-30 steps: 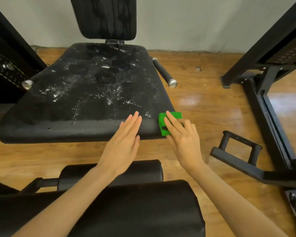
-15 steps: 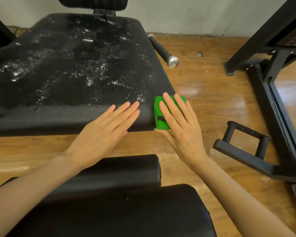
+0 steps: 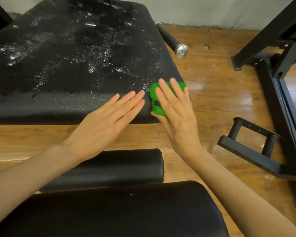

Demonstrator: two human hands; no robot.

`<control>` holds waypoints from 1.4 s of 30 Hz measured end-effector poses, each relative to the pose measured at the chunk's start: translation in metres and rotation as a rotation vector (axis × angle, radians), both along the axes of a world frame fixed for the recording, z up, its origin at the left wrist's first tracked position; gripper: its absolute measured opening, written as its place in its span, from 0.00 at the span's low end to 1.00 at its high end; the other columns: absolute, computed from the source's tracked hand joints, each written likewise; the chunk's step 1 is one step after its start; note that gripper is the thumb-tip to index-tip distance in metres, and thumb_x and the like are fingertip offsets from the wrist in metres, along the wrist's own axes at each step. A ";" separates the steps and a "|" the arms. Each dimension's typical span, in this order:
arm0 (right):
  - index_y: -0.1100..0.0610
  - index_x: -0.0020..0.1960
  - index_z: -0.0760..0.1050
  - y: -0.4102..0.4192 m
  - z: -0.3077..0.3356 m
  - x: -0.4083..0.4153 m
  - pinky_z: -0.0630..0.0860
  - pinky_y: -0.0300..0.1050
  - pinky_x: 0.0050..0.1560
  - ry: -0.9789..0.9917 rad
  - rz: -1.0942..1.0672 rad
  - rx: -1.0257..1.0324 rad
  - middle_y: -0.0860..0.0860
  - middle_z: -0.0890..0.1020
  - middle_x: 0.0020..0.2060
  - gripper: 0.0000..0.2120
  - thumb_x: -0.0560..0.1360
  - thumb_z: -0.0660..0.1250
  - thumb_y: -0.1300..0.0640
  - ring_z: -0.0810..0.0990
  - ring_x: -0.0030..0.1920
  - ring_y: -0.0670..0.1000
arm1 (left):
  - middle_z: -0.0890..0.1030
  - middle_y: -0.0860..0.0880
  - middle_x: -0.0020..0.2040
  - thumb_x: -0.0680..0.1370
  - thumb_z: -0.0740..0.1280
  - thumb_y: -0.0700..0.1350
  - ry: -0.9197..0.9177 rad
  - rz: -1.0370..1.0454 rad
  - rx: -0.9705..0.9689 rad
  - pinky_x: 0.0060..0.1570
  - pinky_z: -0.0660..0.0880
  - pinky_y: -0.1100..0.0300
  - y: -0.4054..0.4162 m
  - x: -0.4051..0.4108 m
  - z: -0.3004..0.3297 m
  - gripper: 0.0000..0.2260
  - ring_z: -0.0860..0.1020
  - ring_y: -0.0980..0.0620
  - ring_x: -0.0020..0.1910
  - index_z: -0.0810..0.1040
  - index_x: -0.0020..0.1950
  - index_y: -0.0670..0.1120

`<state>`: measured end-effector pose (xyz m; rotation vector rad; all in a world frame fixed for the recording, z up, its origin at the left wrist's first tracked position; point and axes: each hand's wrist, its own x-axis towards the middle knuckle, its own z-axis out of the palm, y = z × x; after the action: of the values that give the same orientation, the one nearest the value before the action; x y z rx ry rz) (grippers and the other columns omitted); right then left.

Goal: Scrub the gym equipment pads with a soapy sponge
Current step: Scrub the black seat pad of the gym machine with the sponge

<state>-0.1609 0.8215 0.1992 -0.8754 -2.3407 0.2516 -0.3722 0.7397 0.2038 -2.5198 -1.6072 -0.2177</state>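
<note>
A wide black seat pad [image 3: 72,65] fills the upper left, its top speckled with white soap foam. A green sponge [image 3: 156,100] lies against the pad's front right corner. My right hand [image 3: 176,115] presses flat on the sponge with straight fingers, the thumb under its lower edge. My left hand [image 3: 106,120] lies flat beside it, straight fingers resting on the pad's front edge, fingertips almost touching the sponge.
A black roller pad [image 3: 113,166] and a larger flat pad [image 3: 109,212] lie below my arms. A black handle bar with a metal end cap [image 3: 181,50] sticks out right of the seat. A black steel frame [image 3: 280,93] and foot bracket [image 3: 251,142] stand on the wooden floor at right.
The view has moved closer and lower over the seat's front edge. Both hands stay flat at the front right corner; the right hand has slid a little further up over the sponge.
</note>
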 end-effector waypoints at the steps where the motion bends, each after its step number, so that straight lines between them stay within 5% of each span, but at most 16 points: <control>1: 0.65 0.70 0.68 0.002 0.001 -0.001 0.50 0.54 0.77 -0.013 0.033 0.002 0.60 0.69 0.71 0.22 0.78 0.63 0.59 0.60 0.74 0.57 | 0.53 0.42 0.81 0.74 0.70 0.28 -0.002 -0.003 -0.002 0.79 0.47 0.50 0.000 0.000 0.000 0.39 0.52 0.45 0.80 0.54 0.80 0.39; 7: 0.65 0.71 0.66 0.003 0.002 0.034 0.51 0.55 0.76 -0.010 -0.005 -0.028 0.58 0.66 0.72 0.24 0.77 0.66 0.62 0.60 0.75 0.58 | 0.52 0.42 0.81 0.73 0.70 0.27 -0.014 0.004 0.002 0.79 0.47 0.50 -0.001 -0.001 -0.003 0.41 0.51 0.45 0.80 0.52 0.80 0.39; 16: 0.58 0.71 0.69 0.023 0.007 0.018 0.49 0.69 0.73 -0.161 0.131 0.114 0.62 0.67 0.71 0.29 0.77 0.66 0.41 0.60 0.73 0.66 | 0.54 0.40 0.81 0.84 0.54 0.44 -0.002 0.013 0.005 0.79 0.48 0.49 -0.003 -0.016 0.000 0.26 0.54 0.44 0.80 0.54 0.80 0.39; 22: 0.57 0.71 0.64 0.026 -0.009 0.038 0.60 0.68 0.70 -0.170 0.186 0.205 0.59 0.66 0.72 0.25 0.78 0.68 0.55 0.61 0.73 0.63 | 0.55 0.40 0.80 0.84 0.54 0.43 -0.009 0.004 0.035 0.78 0.51 0.49 -0.003 -0.016 -0.003 0.25 0.55 0.44 0.80 0.55 0.80 0.38; 31: 0.54 0.71 0.66 0.013 -0.027 0.037 0.59 0.62 0.73 -0.200 0.287 0.377 0.54 0.66 0.70 0.26 0.76 0.68 0.68 0.61 0.73 0.58 | 0.53 0.40 0.81 0.85 0.54 0.43 0.053 -0.019 0.087 0.78 0.53 0.48 -0.002 -0.019 -0.008 0.25 0.54 0.43 0.80 0.52 0.80 0.37; 34: 0.54 0.71 0.66 0.010 -0.026 0.050 0.57 0.63 0.73 -0.191 0.206 0.312 0.54 0.65 0.71 0.30 0.74 0.71 0.69 0.57 0.74 0.57 | 0.52 0.40 0.81 0.85 0.54 0.43 0.052 -0.017 0.094 0.78 0.52 0.48 -0.003 -0.020 -0.009 0.25 0.53 0.44 0.80 0.51 0.80 0.38; 39: 0.55 0.70 0.68 0.005 -0.023 0.009 0.58 0.62 0.73 -0.167 0.348 0.325 0.54 0.68 0.72 0.22 0.79 0.66 0.66 0.63 0.72 0.59 | 0.52 0.39 0.81 0.84 0.55 0.43 0.089 -0.016 0.105 0.78 0.52 0.47 -0.003 -0.019 -0.008 0.26 0.53 0.43 0.80 0.51 0.80 0.37; 42: 0.55 0.71 0.65 0.016 -0.017 0.048 0.57 0.63 0.74 -0.209 0.294 0.232 0.55 0.65 0.72 0.29 0.75 0.70 0.70 0.61 0.73 0.60 | 0.52 0.40 0.81 0.84 0.54 0.44 0.068 0.005 0.084 0.78 0.51 0.47 -0.003 -0.018 -0.005 0.26 0.53 0.43 0.80 0.52 0.80 0.37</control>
<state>-0.1126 0.8380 0.1822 -0.4629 -2.6263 0.0055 -0.3902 0.7372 0.1987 -2.4331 -1.5462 -0.1924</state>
